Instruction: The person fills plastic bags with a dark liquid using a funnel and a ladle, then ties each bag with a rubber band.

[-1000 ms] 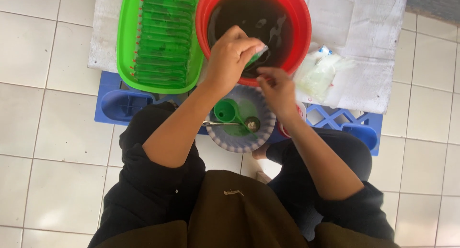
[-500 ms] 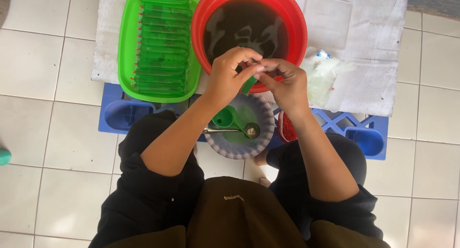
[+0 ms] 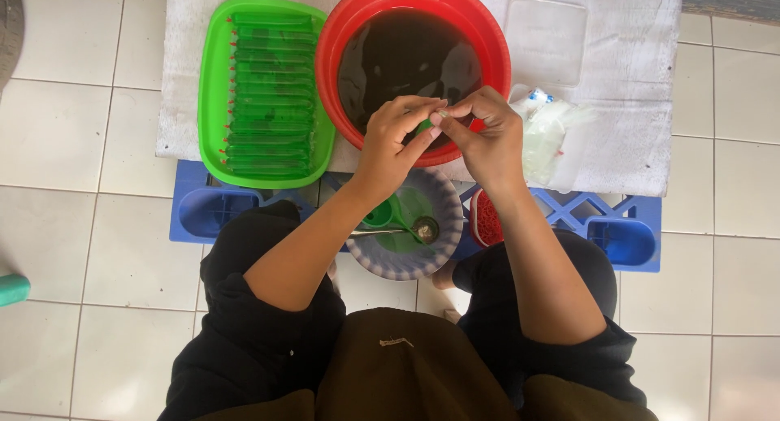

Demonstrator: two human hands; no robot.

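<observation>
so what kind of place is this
Probably a home or small food-making spot on a white tiled floor: a red basin of dark liquid, a green tray of filled green packets, and both hands pinching one packet.

Basin (image 3: pixel 341 31) sits on cloth (image 3: pixel 634 80), liquid in it. Tray (image 3: pixel 213 104) just left of basin, touching it, packed with a stack of filled tubes (image 3: pixel 268 88). Bag pile (image 3: pixel 548 132) right of basin. Both hands (image 3: pixel 390 141) (image 3: pixel 487 136) meet over basin's near rim. Bowl (image 3: pixel 439 254) nearer the person, funnel (image 3: pixel 378 215) and spoon (image 3: pixel 422 228) in it, on crate (image 3: pixel 626 234).
</observation>
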